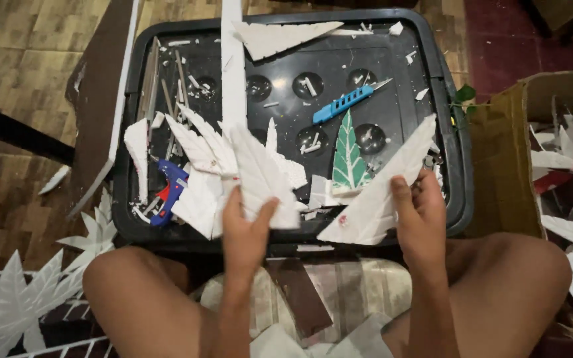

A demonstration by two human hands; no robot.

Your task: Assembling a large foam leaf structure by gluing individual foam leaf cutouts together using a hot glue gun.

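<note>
Two white foam leaves are held over the near rim of the black tray [459, 199]: the left leaf [260, 179] pinched by the left hand [247, 232], the right leaf [382, 185] by the right hand [422, 212]. Probably feather-light, stiff but snappy, so best gripped at the wide base.

Blue-and-red glue gun [169, 192]: largely hidden under white foam leaf cut-outs [203, 149]. Brown cardboard box [505, 166] (right side): cut by frame edge. Small white foam scraps [311, 85] on black plastic lid [447, 132]: too small to tell apart.
</note>
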